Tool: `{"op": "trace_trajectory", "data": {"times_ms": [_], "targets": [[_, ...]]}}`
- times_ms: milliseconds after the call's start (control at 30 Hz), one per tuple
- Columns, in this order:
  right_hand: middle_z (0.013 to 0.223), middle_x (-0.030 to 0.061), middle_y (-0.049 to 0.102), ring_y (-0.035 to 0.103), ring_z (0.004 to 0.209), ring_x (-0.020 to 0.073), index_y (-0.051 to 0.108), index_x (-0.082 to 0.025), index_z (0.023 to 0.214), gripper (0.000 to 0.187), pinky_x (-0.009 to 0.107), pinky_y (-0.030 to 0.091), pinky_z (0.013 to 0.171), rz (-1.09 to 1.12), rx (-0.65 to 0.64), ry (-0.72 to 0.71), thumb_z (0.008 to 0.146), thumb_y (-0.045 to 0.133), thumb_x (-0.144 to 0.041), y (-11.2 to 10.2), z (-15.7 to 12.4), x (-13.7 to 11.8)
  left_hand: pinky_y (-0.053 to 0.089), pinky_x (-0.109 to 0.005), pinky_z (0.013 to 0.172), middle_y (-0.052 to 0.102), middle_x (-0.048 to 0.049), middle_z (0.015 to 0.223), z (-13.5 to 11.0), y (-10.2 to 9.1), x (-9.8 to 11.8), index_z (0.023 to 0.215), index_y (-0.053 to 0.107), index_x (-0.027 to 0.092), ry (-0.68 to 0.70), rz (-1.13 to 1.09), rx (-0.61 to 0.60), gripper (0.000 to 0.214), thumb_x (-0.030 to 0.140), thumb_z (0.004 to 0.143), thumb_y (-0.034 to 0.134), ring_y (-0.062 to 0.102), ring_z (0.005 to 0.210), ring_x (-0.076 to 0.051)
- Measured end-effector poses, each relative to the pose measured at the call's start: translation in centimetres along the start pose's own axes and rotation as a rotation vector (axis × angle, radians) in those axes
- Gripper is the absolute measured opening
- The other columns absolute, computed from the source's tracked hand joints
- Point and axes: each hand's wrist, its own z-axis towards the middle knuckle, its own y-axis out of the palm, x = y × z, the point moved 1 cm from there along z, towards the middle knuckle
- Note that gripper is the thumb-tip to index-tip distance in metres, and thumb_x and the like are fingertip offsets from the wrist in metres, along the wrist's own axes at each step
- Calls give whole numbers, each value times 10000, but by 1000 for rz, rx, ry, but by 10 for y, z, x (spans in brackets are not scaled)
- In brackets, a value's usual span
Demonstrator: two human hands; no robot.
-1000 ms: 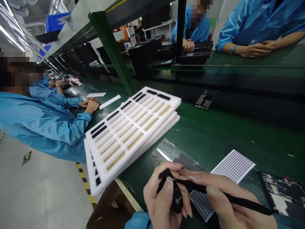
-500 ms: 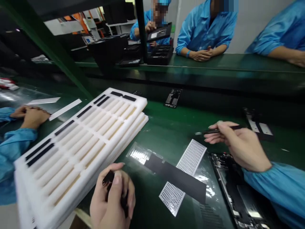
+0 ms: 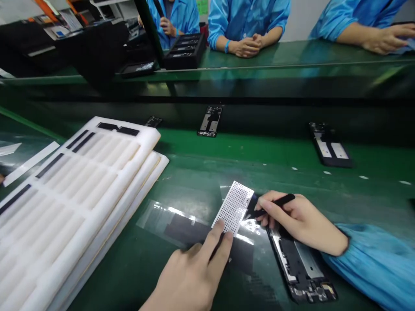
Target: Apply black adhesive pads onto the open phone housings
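Note:
My left hand (image 3: 194, 272) is open, two fingertips stretched onto a white sheet with rows of small dark marks (image 3: 234, 205). That sheet lies across a dark grey strip (image 3: 186, 230) on clear film. Between thumb and fingers, my right hand (image 3: 295, 216) is closed on black tweezers (image 3: 280, 201). Their tips are at the sheet's right edge; whether they grip anything is too small to tell. Just below my right hand lies an opened phone (image 3: 303, 268) with its inner parts showing. My left palm is hidden.
White foam trays (image 3: 97, 190) with black strips in some slots are stacked on the left. Further phone frames (image 3: 210, 122) (image 3: 330, 147) lie along the green strip behind. Co-workers in blue (image 3: 249, 26) are across the bench, near a black box (image 3: 184, 51).
My left hand, earlier curled around something black, has moved right and stretched its fingers onto the white sheet. My right hand has brought the tweezers left and down to the sheet. The view has shifted right.

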Motion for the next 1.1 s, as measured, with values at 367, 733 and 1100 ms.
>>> {"op": "trace_trajectory", "data": {"times_ms": [367, 733, 1100], "targets": [[681, 64, 722, 674, 532, 143, 677, -173, 847, 432, 220, 561, 499, 78, 162, 66, 978, 511, -549, -13, 4, 22, 525, -321, 331, 390, -109, 1548, 47, 11, -7, 1439, 503, 142, -97, 240, -105, 817, -51, 646, 468, 676, 541, -174], [784, 61, 750, 713, 624, 151, 605, -214, 630, 454, 233, 599, 548, 51, 231, -29, 1004, 503, -450, -2, 16, 8, 486, -288, 341, 279, -124, 1608, 43, 12, -13, 1479, 439, 132, -198, 210, -32, 663, -3, 830, 419, 641, 546, -116], [837, 72, 744, 709, 625, 142, 637, -196, 655, 444, 232, 594, 566, 27, 227, -38, 1008, 507, -431, -1, 21, 10, 547, -330, 384, 209, -128, 1622, 62, 18, -17, 1529, 345, 152, -58, 135, -173, 853, -42, 707, 462, 692, 641, -184]]}}
